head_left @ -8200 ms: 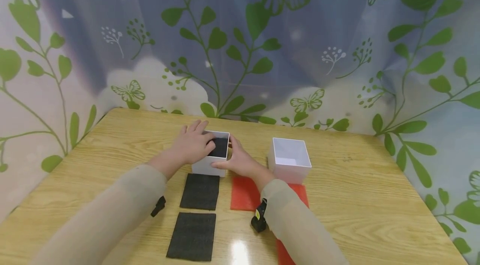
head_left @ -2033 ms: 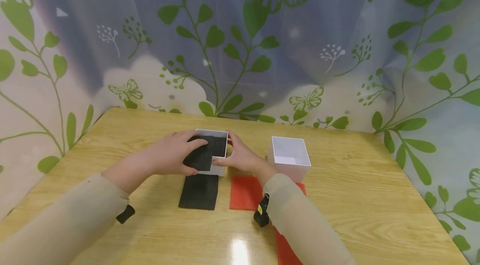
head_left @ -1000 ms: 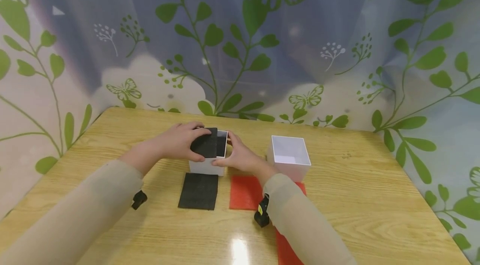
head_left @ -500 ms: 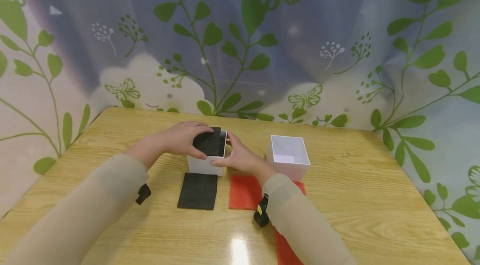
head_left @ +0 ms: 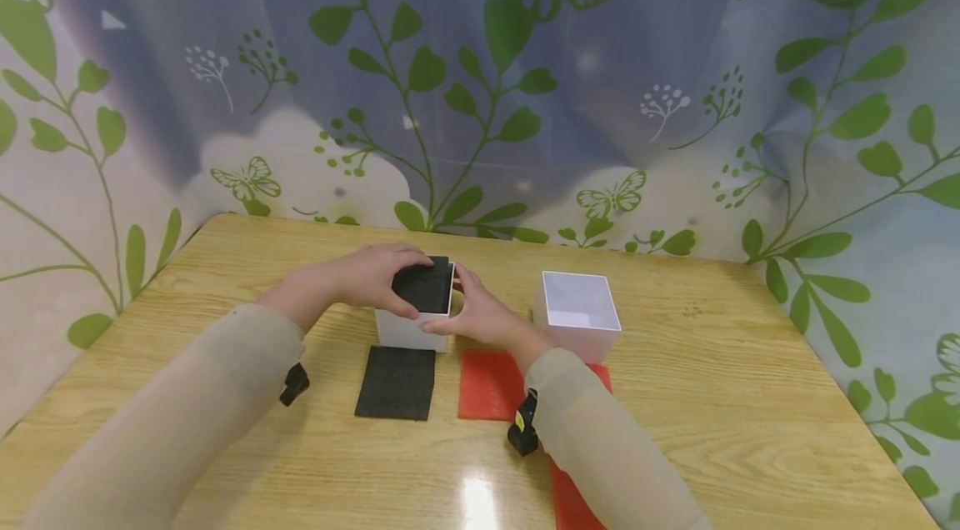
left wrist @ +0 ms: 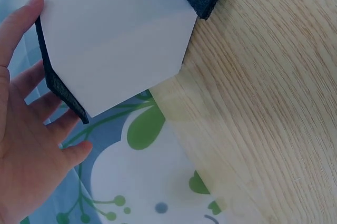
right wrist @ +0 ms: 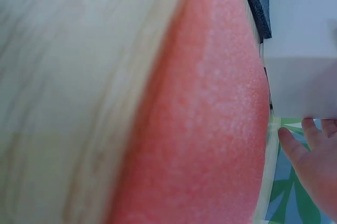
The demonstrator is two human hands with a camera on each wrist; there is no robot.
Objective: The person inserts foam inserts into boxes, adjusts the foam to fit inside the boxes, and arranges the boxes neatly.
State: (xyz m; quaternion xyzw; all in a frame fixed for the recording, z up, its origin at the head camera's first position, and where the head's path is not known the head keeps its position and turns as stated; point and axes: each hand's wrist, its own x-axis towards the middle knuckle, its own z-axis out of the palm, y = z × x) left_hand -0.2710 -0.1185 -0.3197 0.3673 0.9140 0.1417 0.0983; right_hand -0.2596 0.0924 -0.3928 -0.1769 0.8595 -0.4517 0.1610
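We see a white, square-sided box with its mouth mostly covered by a square sheet of black foam. The left hand grasps this sheet, fingers at its far edge and thumb at its near edge. In the left wrist view the sheet's edge shows along the box's rim; we cannot tell what lies beneath it. The right hand grips the box around its right side, thumb on the near wall and fingers behind.

To the right of this box, well apart from it, we find a second white square box, upright, its open top showing pale inner walls and a pale bottom. Just in front of the first box, on the person's side, a flat black foam square lies on the wood-grained table. In front of the first box and to its right, we see red foam partly hidden by the right forearm; we cannot tell how many pieces there are. Behind the box hangs a leaf-and-butterfly printed cloth.
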